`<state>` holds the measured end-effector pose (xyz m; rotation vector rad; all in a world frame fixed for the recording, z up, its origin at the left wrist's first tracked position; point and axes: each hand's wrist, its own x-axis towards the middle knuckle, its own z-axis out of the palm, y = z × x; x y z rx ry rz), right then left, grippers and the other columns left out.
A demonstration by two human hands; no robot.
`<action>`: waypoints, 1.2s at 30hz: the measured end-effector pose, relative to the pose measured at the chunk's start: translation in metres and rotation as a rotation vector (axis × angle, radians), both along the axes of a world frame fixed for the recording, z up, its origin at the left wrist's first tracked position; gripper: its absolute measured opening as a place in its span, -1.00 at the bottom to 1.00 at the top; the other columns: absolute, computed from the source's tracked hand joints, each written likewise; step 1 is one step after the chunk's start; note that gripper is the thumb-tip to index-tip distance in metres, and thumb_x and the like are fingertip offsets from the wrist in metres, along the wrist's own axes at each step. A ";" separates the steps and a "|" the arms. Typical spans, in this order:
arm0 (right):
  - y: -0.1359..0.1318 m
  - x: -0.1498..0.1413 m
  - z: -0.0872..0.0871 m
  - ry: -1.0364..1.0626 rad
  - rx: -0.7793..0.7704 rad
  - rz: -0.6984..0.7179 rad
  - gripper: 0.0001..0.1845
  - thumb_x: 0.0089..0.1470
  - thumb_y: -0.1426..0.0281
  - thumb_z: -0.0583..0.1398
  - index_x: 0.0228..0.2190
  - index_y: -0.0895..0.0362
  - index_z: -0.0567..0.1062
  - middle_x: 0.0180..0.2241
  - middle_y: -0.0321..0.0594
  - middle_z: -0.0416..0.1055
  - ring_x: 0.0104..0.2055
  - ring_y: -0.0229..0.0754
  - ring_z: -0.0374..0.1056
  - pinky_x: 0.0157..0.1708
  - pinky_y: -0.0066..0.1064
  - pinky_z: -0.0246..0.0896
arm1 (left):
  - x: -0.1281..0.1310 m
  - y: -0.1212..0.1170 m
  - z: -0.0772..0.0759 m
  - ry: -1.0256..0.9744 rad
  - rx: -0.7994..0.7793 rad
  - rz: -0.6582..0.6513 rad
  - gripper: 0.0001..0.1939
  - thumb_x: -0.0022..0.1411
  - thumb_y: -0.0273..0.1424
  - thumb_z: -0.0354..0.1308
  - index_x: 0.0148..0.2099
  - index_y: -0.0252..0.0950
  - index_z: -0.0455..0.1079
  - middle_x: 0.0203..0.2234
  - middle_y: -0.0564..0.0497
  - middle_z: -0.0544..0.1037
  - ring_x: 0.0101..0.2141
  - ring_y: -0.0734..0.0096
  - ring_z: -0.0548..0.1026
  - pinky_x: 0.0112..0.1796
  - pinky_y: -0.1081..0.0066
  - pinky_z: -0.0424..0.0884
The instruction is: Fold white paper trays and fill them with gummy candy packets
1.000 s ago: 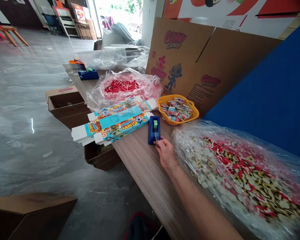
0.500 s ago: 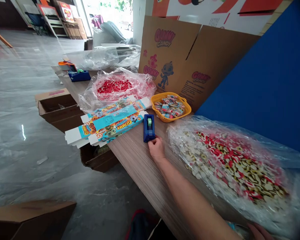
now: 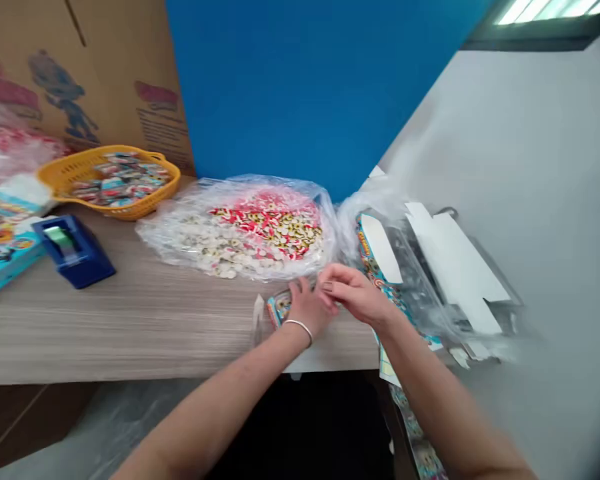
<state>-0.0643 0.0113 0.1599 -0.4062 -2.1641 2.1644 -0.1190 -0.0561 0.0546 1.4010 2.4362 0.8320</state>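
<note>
My left hand [image 3: 310, 310], with a thin pale bangle at its wrist, presses on a printed candy box [image 3: 279, 305] lying on the table. Its fingers rest over the box, which the hand mostly covers; a whitish flap sticks up at the box's left end. Close beside it, my right hand [image 3: 357, 293] is closed in a pinch, thumb and finger together near the left fingertips. Whatever it pinches is too small or blurred to make out. Just beyond both hands lies a clear plastic bag of red, white and yellowish gummies [image 3: 270, 233].
A blue tape dispenser [image 3: 75, 250] stands at left beside flat printed cartons [image 3: 10, 247]. Behind it is a yellow basket [image 3: 110, 210] of wrapped candies. At right are plastic wrap and white-flapped cartons [image 3: 455, 273]. A large cardboard box [image 3: 125, 67] and a blue panel [image 3: 300, 87] stand behind.
The view has swung right. The hand that was at the tape dispenser's near end has come away, and both hands are now together over the candy box.
</note>
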 end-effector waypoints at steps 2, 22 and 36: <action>0.039 0.056 -0.019 -0.070 -0.025 -0.189 -0.64 0.02 0.10 0.35 -0.50 0.08 0.40 -0.63 -0.41 0.32 -0.63 -0.34 0.15 -0.58 -0.48 0.08 | -0.003 0.001 -0.005 0.131 -0.036 -0.092 -0.41 0.25 -0.21 0.24 0.30 -0.15 0.34 0.34 -0.13 0.25 0.22 -0.37 0.21 0.12 -0.38 0.14; 0.081 0.096 -0.148 -0.024 -0.366 -0.440 -0.54 -0.12 0.08 0.42 -0.52 0.09 0.32 -0.67 -0.49 0.24 -0.72 -0.47 -0.06 -0.70 -0.57 -0.29 | 0.000 0.001 -0.004 0.582 -0.301 -0.147 -0.32 0.38 -0.02 -0.05 0.47 -0.01 -0.02 0.44 -0.06 0.01 0.12 -0.33 0.25 -0.06 -0.19 0.28; 0.079 0.080 -0.145 -0.167 -0.276 -0.615 -0.47 -0.17 -0.01 0.40 -0.58 0.08 0.28 -0.74 -0.50 0.18 -0.76 -0.47 -0.12 -0.77 -0.54 -0.38 | 0.000 0.002 -0.004 0.563 -0.293 -0.150 -0.33 0.39 -0.02 -0.05 0.46 -0.01 -0.01 0.44 -0.07 0.01 0.14 -0.34 0.25 -0.05 -0.19 0.26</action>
